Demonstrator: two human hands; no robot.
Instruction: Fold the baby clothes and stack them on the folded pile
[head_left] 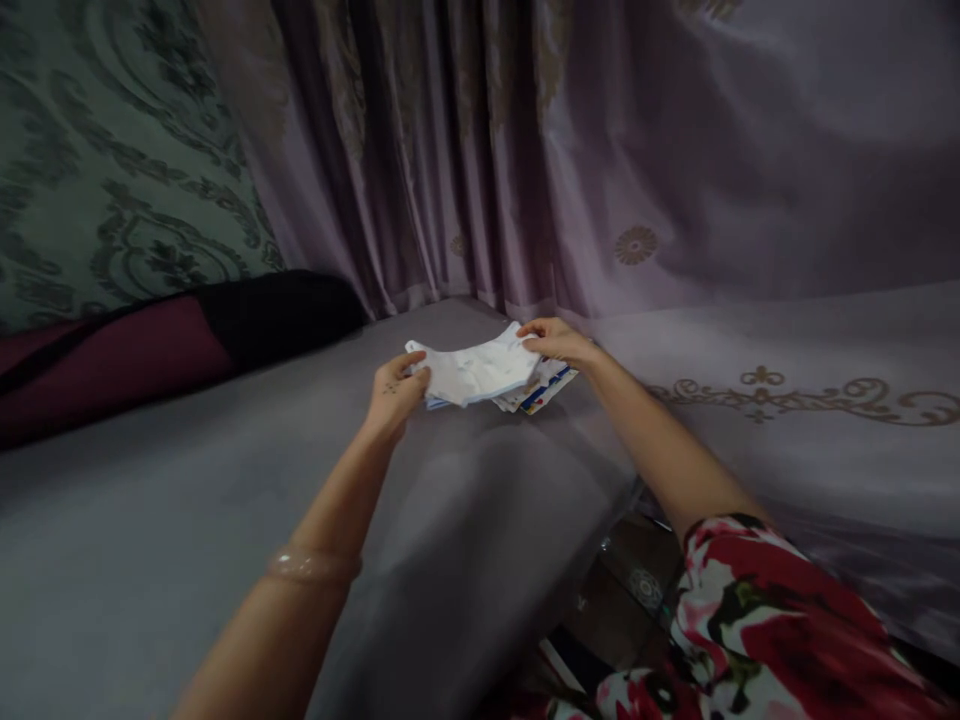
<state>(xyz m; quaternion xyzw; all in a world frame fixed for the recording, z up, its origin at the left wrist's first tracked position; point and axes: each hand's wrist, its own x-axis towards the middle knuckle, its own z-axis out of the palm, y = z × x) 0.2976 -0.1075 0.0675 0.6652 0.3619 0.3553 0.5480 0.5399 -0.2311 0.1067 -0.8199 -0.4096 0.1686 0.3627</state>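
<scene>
Biggest from where I stand is the mauve curtain (712, 150), hanging in folds behind a grey-covered surface (150, 560). Green patterned wallpaper (97, 120) fills the far left, and a long black-and-maroon bundle (172, 340) lies along its foot, out of the hands' way. On the right, a red floral sleeve (780, 600) covers the upper part of the reaching arm.

The white cloth (480, 370) is up near the far corner of that surface, between the two hands. I'd take it for a small garment, though the dim light leaves that uncertain. Its near edge shows pale blue. The left hand (400, 388) has one end nipped between thumb and fingers, almost closed; the right hand (559, 341) pinches the opposite end the same way. Holding it from both ends seems to spread the fabric between them — the upper edge dips in the middle, so it isn't pulled hard.

Smaller again is a printed pile (551, 385), blue and white, peeping out beneath the cloth's right end. It sits within easy reach of the right hand, though I can't tell whether the cloth rests on it. Smallest is a clear bangle (311, 566) — around the left forearm, well back from the fabric.
</scene>
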